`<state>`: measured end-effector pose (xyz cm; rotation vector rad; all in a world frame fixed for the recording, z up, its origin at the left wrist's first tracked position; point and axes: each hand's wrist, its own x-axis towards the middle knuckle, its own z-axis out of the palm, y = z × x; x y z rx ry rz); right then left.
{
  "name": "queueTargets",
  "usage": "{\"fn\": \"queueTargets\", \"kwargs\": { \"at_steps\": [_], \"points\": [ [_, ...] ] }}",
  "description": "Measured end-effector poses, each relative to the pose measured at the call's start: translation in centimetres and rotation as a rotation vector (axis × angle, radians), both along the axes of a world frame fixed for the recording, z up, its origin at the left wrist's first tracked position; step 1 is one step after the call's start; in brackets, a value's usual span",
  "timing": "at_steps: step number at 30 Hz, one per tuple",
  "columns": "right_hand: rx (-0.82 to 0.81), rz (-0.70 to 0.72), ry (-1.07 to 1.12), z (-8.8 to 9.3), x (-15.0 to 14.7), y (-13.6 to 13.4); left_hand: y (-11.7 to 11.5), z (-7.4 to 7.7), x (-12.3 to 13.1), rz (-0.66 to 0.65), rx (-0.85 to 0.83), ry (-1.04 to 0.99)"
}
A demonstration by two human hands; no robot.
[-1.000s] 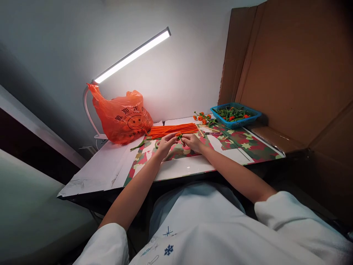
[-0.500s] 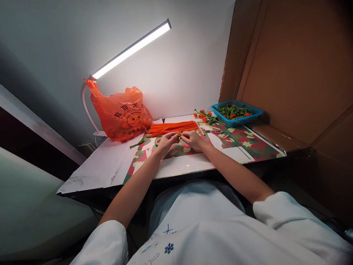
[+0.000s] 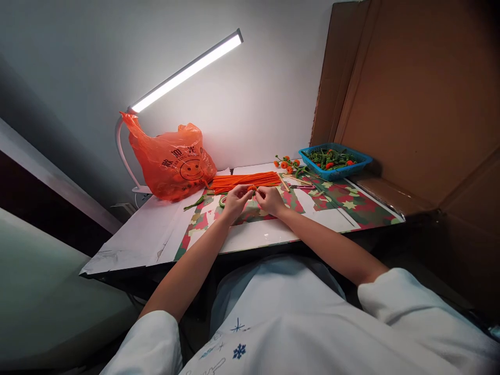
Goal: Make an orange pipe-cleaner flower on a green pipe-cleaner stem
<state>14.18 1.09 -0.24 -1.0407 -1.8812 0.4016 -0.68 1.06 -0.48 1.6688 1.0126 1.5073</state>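
Observation:
Between my hands is a small orange pipe-cleaner flower (image 3: 252,188) with a bit of green at its underside. My left hand (image 3: 236,202) pinches it from the left. The fingertips of my right hand (image 3: 270,200) are pressed together at its right side, by the green part. Just behind lies a bundle of orange pipe cleaners (image 3: 246,181). A roll of green tape (image 3: 222,201) sits beside my left hand, partly hidden by it. Green pipe-cleaner pieces (image 3: 194,203) lie farther left.
A blue basket (image 3: 335,174) of green and orange pieces stands at the back right, beside finished orange flowers (image 3: 287,164). Pink-handled scissors (image 3: 302,186) lie in front. An orange plastic bag (image 3: 172,166) and a lit lamp (image 3: 187,70) are at left; cardboard (image 3: 410,104) rises right.
The flower has turned so that more of its orange head shows. My right hand has shifted slightly left, its fingers still at the flower.

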Motion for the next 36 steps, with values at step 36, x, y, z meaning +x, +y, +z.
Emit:
{"fn": "queueTargets", "kwargs": {
  "at_steps": [36],
  "points": [
    [0.012, -0.071, -0.453, 0.8, 1.2, -0.7, -0.7, 0.6, -0.9, 0.316, 0.474, 1.036]
  ]
}}
